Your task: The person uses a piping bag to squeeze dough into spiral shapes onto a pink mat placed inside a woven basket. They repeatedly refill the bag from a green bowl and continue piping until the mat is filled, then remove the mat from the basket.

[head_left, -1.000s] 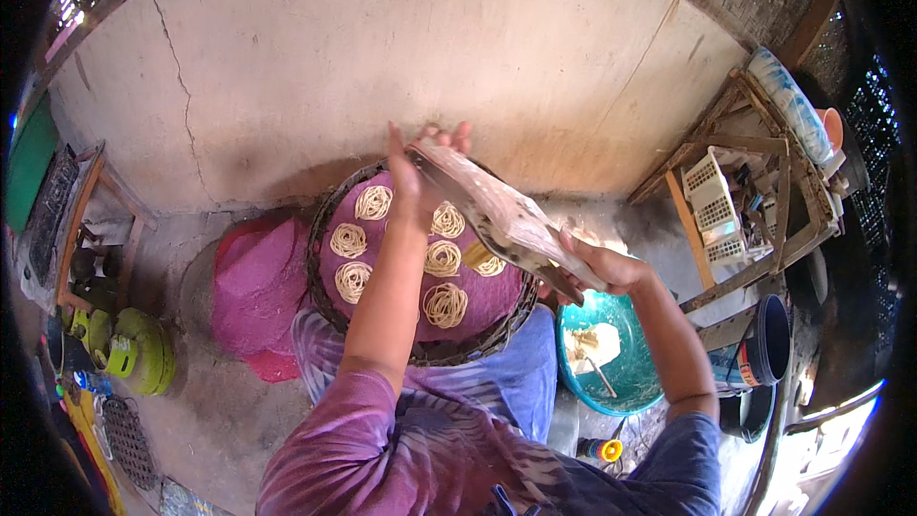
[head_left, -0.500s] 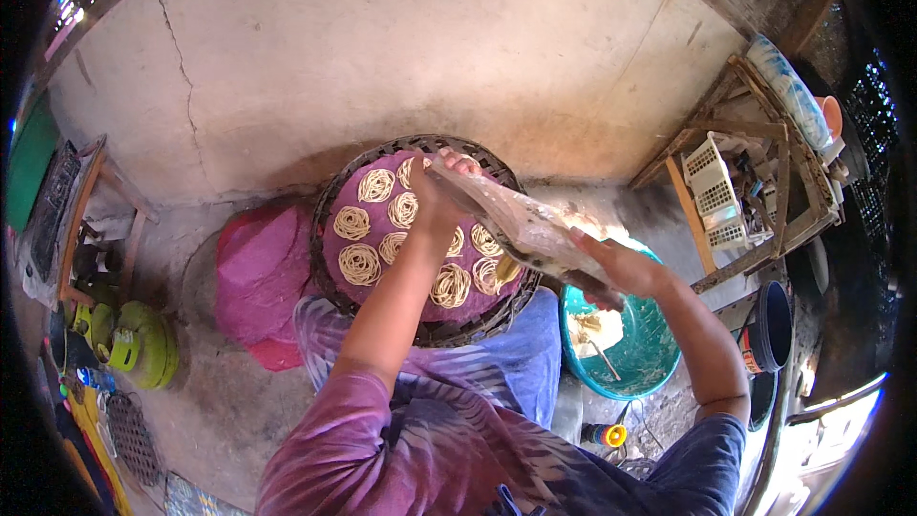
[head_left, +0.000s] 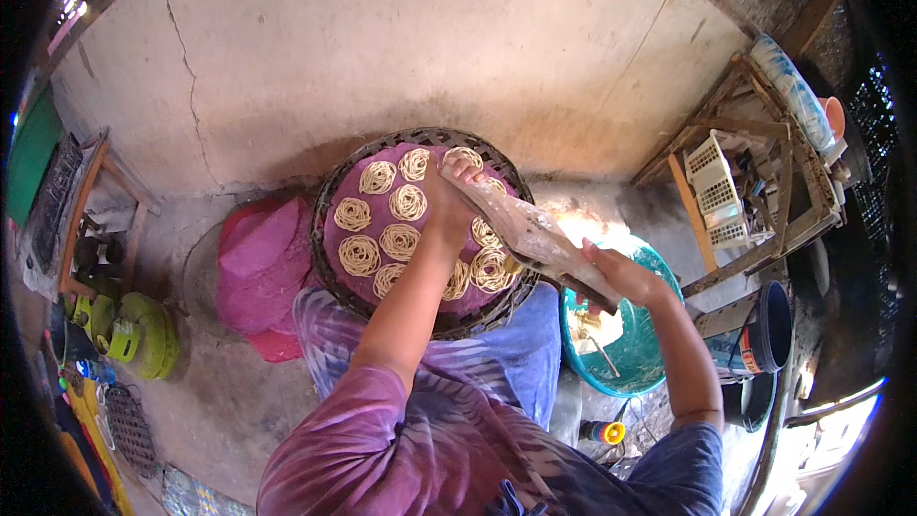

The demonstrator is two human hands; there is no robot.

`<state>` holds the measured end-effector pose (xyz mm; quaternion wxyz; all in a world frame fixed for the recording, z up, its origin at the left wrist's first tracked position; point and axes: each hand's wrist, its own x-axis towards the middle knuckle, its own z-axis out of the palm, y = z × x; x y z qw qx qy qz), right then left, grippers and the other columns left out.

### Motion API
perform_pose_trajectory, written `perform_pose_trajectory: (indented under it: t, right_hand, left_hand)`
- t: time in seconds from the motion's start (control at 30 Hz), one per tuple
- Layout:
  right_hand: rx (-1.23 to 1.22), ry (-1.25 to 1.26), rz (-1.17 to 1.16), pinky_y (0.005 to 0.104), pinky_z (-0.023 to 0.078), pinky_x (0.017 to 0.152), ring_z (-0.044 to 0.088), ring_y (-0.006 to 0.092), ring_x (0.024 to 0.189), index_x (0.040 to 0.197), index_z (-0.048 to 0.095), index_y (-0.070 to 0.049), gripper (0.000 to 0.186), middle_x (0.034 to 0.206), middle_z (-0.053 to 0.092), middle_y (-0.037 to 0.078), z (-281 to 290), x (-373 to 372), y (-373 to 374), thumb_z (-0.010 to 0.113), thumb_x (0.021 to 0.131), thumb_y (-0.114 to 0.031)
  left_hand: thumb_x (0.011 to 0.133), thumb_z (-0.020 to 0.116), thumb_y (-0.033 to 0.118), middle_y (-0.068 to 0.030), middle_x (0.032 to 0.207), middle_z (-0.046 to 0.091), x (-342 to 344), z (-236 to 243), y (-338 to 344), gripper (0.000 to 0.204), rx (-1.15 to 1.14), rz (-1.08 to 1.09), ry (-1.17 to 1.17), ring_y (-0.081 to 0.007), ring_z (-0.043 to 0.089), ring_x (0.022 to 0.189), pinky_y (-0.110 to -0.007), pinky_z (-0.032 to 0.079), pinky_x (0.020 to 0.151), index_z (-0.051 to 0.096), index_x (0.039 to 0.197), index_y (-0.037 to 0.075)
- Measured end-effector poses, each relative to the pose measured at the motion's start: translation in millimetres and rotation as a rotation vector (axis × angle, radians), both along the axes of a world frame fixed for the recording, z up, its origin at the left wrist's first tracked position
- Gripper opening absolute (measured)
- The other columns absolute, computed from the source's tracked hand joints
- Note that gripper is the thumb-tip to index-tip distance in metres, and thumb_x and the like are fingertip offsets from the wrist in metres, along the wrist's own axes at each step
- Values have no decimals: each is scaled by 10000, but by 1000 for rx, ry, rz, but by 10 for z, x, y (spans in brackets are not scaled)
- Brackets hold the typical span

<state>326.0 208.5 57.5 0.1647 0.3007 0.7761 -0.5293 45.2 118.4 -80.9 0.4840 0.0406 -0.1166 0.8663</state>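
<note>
Over the last second the wooden press (head_left: 535, 229) has swung slightly, and its short yellow tube (head_left: 514, 266), partly hidden underneath, has slid toward the right edge of the nearest coil (head_left: 492, 269). That coil now shows as a fuller ring of pale strand, where earlier the tube covered much of it; this suggests it is well formed, though whether any strand still joins it to the tube cannot be told. The left hand (head_left: 447, 186) has come in a little closer, its visible fingers clamped over the far end of the press; the right hand (head_left: 623, 275) keeps its fingers clamped on the opposite end, thumb on top. The press slants above the right part of the round woven tray (head_left: 497, 155), whose purple cloth (head_left: 377, 229) carries the coils, set close together and, in places, touching or nearly so. More of them show now that the forearm and press cover less. To the right, just below the right hand, the teal basin (head_left: 659, 339) holds pale dough (head_left: 590, 325) and a thin stick (head_left: 607, 360).
</note>
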Motion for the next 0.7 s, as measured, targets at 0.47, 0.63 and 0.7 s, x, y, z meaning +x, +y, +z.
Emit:
perform_pose_trajectory:
  t: [0.47,0.63,0.7]
  right_hand:
    - [-1015,330,-194,332,506,442,592,203,485,1433,380,-61,825,864,652,220,-1320,-265,-2,275,924,-702]
    - [141,341,91,341,516,521,644,205,618,1306,555,-21,501,860,679,159,-1394,-462,-154,570,933,-355]
    - [759,566,102,415,523,678,656,302,771,1152,654,-54,308,883,677,159,-1447,-556,-273,617,855,-125]
  left_hand:
    - [967,337,449,48,518,440,-136,10,-107,443,92,132,-229,-104,440,449,-295,408,506,492,694,137]
    - [951,390,491,40,498,456,-372,359,-532,455,26,390,-4,-111,455,435,-317,408,501,484,650,164]
    - [961,383,503,52,468,429,-480,583,-866,453,89,423,160,-112,444,416,-310,406,502,487,651,190]
